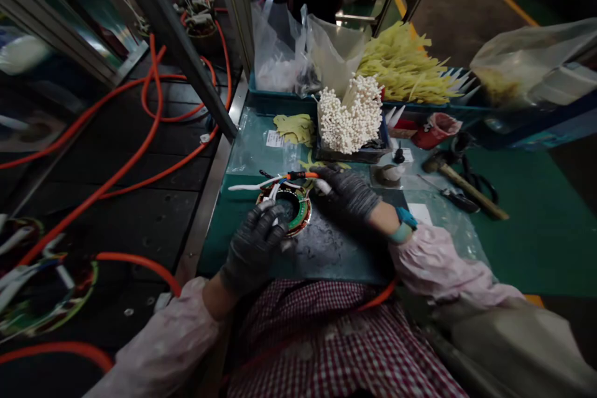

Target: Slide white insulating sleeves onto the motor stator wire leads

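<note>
A ring-shaped motor stator with copper windings and a green inner rim lies on the dark work surface before me. My left hand, in a dark grey glove, has its fingers curled over the stator's near left side. My right hand, gloved alike, grips an orange cable above the stator's far right side. From the cable's dark-wrapped end, thin coloured wires and white sleeved leads reach left across the ring. The gloves hide parts of the ring and the cable.
Behind the stator stands a box of white-tipped sticks. Yellow strips and plastic bags fill a blue tray. To the right lie a hammer and a red container. Other stators with orange cables sit left; a person stands beyond.
</note>
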Motion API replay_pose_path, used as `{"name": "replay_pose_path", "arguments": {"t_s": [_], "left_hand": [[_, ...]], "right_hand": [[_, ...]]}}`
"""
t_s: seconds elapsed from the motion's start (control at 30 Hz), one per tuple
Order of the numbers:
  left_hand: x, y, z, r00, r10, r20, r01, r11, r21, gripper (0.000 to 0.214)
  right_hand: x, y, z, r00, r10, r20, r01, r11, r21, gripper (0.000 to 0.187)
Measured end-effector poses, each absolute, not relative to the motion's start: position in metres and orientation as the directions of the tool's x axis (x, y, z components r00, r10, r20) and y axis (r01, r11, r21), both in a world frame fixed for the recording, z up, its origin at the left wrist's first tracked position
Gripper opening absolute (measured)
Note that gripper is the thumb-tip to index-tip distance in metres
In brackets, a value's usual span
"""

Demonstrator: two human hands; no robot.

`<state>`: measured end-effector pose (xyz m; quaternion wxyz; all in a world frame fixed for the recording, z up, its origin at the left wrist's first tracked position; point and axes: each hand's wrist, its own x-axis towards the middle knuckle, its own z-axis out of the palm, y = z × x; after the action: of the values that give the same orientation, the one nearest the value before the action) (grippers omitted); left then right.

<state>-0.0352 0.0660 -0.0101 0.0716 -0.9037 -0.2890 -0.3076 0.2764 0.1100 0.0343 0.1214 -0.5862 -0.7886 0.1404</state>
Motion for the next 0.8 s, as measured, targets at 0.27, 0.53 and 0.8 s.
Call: {"name": "replay_pose_path", "arguments": {"t_s": [0.27,0.53,0.8], "left_hand": [[-0.029,0.055,-0.016,0.514,0.544,0.663,0.705,-0.708,0.034,0.025],[-0.034,0.067,-0.013,0.62,0.529,0.579,0.63,-0.776,0.033,0.029],[-0.032,0.066,-0.015,0.631,0.527,0.569,0.6,-0.797,0.074,0.031]], "right_hand": [[0.282,0.202,0.094,-0.046,0.948,0.314,0.969,0.119,-0.217,0.026],[0.284,0.202,0.092,-0.109,0.925,0.363,0.896,0.25,-0.368,0.007],[0.271,0.07,0.113,0.109,0.897,0.429,0.41,0.352,-0.841,0.032]]}}
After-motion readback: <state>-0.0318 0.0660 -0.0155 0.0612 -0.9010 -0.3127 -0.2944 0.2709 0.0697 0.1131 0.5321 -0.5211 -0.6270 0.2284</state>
